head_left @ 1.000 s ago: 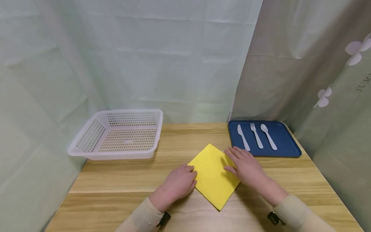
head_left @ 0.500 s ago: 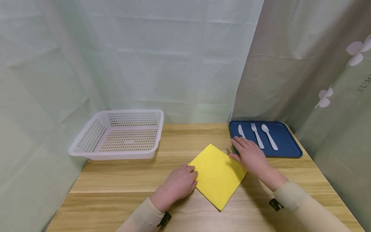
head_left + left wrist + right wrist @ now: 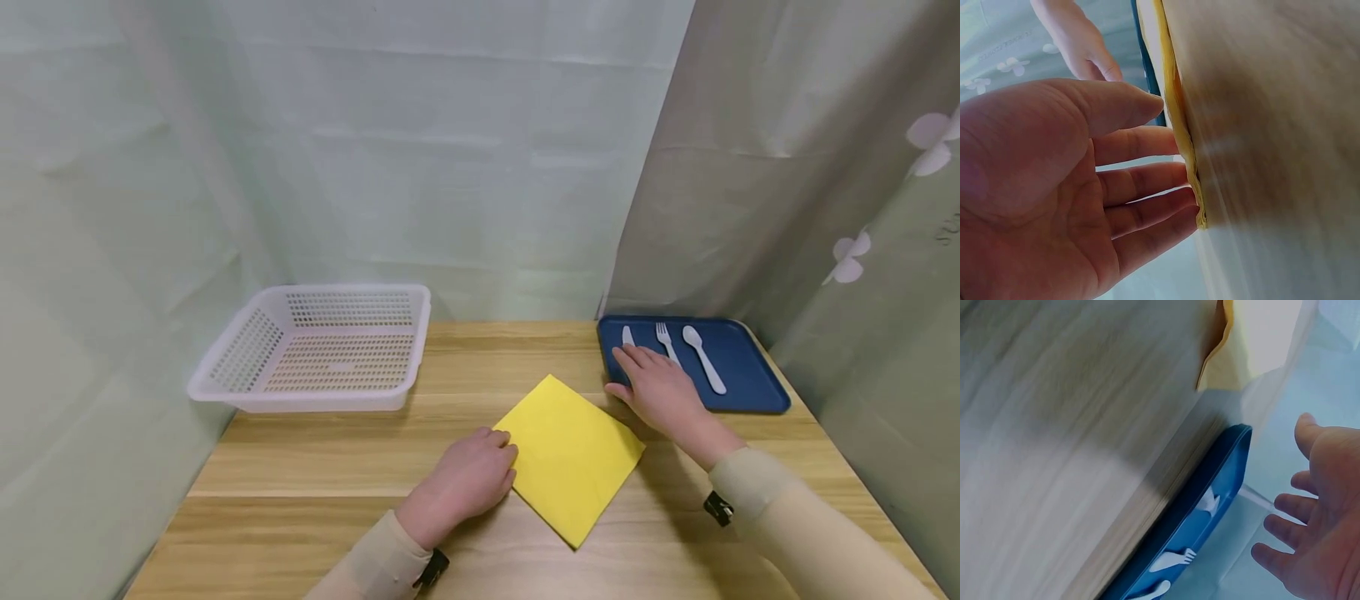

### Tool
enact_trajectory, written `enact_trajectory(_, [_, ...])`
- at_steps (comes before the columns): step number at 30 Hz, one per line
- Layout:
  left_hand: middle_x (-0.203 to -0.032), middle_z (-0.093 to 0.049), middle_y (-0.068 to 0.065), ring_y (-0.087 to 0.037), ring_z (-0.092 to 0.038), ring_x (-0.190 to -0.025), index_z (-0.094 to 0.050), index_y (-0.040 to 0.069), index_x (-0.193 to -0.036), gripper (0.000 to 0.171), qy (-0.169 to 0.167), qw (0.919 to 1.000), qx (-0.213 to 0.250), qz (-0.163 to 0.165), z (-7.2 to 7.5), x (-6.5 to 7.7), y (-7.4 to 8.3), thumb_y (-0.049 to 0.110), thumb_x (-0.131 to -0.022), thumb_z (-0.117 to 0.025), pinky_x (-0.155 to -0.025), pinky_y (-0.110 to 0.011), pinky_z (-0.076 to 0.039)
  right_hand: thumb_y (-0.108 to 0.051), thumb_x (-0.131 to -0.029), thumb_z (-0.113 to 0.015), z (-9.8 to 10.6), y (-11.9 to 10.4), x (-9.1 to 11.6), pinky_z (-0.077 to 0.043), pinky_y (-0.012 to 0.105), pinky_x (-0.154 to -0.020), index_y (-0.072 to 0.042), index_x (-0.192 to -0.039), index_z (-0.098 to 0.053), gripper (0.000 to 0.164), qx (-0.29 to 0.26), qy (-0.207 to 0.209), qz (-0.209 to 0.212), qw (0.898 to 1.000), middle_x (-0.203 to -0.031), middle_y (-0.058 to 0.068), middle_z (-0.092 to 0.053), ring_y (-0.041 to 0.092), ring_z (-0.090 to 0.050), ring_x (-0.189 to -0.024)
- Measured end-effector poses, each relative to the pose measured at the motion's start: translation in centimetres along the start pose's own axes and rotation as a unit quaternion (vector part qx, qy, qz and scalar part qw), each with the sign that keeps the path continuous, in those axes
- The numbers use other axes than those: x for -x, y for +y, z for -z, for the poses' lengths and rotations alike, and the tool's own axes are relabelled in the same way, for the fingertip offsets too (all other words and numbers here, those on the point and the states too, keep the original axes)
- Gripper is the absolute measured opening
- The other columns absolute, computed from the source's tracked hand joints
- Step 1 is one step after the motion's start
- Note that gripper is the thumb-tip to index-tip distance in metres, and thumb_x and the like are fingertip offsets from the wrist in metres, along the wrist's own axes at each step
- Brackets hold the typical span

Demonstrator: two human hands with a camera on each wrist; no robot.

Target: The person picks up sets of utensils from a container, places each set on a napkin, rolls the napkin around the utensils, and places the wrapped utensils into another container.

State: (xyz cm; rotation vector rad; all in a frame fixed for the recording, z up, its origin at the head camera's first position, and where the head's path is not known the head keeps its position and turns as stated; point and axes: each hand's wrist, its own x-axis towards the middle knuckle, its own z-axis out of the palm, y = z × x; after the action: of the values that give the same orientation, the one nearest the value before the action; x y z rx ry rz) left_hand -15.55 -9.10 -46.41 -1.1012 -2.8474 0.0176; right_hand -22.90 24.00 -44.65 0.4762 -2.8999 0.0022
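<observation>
A folded yellow napkin (image 3: 570, 458) lies cornerwise on the wooden table. My left hand (image 3: 467, 475) touches its left corner; in the left wrist view the fingers (image 3: 1147, 181) reach out fairly straight, tips right at the napkin's edge. My right hand (image 3: 660, 392) is over the near left part of the blue tray (image 3: 753, 387), palm down with spread fingers and nothing in it. On the tray lie a white knife (image 3: 627, 335), a white fork (image 3: 664, 337) and a white spoon (image 3: 703, 358). The hand covers most of the knife and the fork's handle.
At the back left stands a white perforated basket (image 3: 337, 400), with nothing in it. Pale curtains (image 3: 450, 167) hang behind the table and along both sides. Bare wood separates the basket from the tray.
My right hand has left the napkin's right side and moved right and away from me, over the tray. The napkin's right corner is now uncovered. The left hand keeps its place.
</observation>
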Motion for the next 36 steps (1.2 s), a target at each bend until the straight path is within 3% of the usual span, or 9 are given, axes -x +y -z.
enact_trajectory(20, [-0.114, -0.070, -0.003, -0.021, -0.062, -0.096, -0.078, 0.012, -0.108, 0.018, -0.005, 1.0000, 0.000, 0.005, 0.1, 0.0, 0.1, 0.029, -0.102, -0.078, -0.080, -0.033, -0.059, -0.041, -0.109, -0.070, -0.7, 2.3, -2.1, -0.043, 0.065, -0.117, 0.006, -0.156, -0.054, 0.068, -0.017, -0.047, -0.062, 0.997, -0.156, 0.031, -0.056, 0.052, -0.053, -0.143])
enact_trajectory(36, [-0.119, -0.071, -0.004, -0.022, -0.063, -0.100, -0.078, 0.012, -0.112, 0.020, -0.010, 0.9999, -0.003, 0.003, 0.1, 0.0, 0.0, 0.030, -0.102, -0.077, -0.085, -0.034, -0.059, -0.041, -0.110, -0.068, -1.1, 2.9, -2.8, -0.048, 0.068, -0.109, 0.008, -0.147, -0.059, 0.062, -0.019, -0.063, -0.094, 0.993, -0.136, 0.031, -0.064, 0.052, -0.060, -0.128])
